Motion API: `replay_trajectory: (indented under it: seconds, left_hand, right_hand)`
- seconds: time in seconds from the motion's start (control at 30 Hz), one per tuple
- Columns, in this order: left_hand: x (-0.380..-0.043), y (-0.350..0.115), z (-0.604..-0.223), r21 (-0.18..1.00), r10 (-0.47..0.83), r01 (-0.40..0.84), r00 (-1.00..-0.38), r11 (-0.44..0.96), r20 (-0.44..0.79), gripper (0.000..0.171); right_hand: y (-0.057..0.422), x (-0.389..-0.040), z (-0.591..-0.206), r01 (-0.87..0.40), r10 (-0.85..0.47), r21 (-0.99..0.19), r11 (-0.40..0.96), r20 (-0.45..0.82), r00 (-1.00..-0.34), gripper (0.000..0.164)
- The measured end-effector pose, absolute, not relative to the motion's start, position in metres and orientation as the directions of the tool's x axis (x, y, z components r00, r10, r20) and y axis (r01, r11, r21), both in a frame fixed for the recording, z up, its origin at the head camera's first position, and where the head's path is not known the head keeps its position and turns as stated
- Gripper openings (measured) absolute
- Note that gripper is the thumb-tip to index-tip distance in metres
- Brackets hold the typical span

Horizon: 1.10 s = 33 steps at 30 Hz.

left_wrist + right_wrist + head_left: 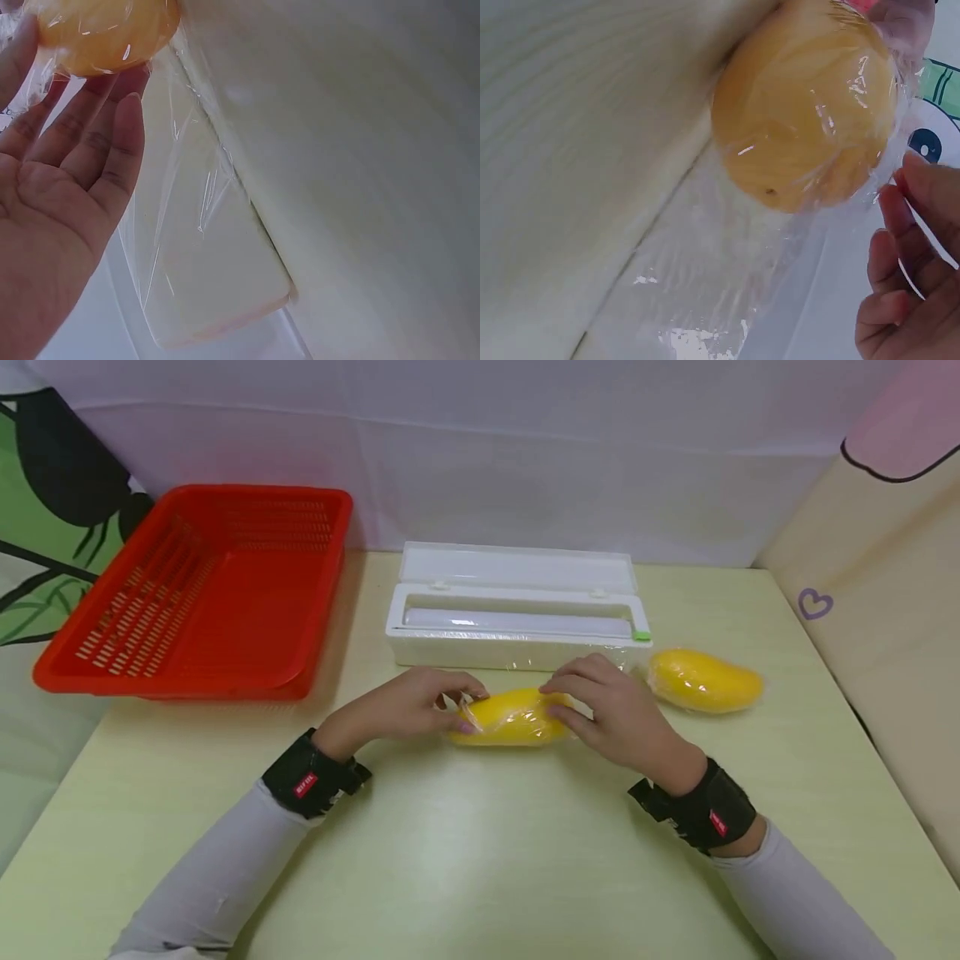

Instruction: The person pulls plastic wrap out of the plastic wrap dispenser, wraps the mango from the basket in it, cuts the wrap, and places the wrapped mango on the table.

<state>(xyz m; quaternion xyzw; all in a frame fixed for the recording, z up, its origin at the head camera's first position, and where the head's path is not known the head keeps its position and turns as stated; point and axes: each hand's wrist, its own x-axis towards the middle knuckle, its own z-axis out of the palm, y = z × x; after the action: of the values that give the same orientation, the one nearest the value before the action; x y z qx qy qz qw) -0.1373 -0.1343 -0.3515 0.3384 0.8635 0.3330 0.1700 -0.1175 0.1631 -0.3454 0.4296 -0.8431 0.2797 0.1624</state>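
Observation:
A yellow mango [517, 720] in clear cling film [810, 225] lies on the table before me, in front of the cling film dispenser [465, 652]. My left hand [416, 703] holds the mango's left end, thumb in front and fingers behind. At the other end, my right hand [618, 714] pinches the film between thumb and index finger, as the right wrist view shows. Shiny film covers part of the dispenser's front in both wrist views. The dispenser's lid stands open, and a white roll [517, 622] lies inside it.
A second film-wrapped mango [705, 682] lies right of the dispenser, close to my right hand. A red slotted basket [318, 602] stands at the back left. Fabric walls close off the back and sides of the pale table [465, 860].

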Motion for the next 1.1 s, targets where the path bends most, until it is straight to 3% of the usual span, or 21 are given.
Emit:
replay_trajectory:
  seconds: [0.13, 0.33, 0.43, 0.6, 0.9, 1.1]
  left_hand:
    - [-0.137, -0.133, -0.352, 0.696, 0.701, 0.463, -0.708, 0.548, -0.08, 0.036]
    - [-0.137, -0.132, -0.35, 0.697, 0.693, 0.453, -0.715, 0.556, -0.088, 0.038]
    - [-0.137, -0.132, -0.35, 0.7, 0.697, 0.457, -0.713, 0.548, -0.081, 0.039]
    - [-0.137, -0.132, -0.351, 0.697, 0.694, 0.461, -0.716, 0.549, -0.073, 0.04]
    - [-0.137, -0.133, -0.353, 0.697, 0.688, 0.464, -0.724, 0.546, -0.058, 0.04]
    - [-0.137, -0.134, -0.352, 0.703, 0.669, 0.436, -0.739, 0.562, -0.077, 0.042]
  right_hand:
    - [0.163, -0.122, -0.347, -0.777, -0.601, -0.366, 0.512, 0.494, -0.629, 0.011]
    - [0.165, -0.124, -0.343, -0.727, -0.643, -0.453, 0.516, 0.356, -0.678, 0.023]
    - [0.165, -0.124, -0.344, -0.728, -0.67, -0.45, 0.517, 0.316, -0.672, 0.018]
    - [0.164, -0.127, -0.346, -0.727, -0.644, -0.483, 0.488, 0.363, -0.673, 0.01]
    - [0.153, -0.13, -0.352, -0.636, -0.475, -0.498, 0.589, 0.424, -0.771, 0.011]
    - [0.146, -0.127, -0.36, -0.635, -0.444, -0.499, 0.59, 0.457, -0.771, 0.01]
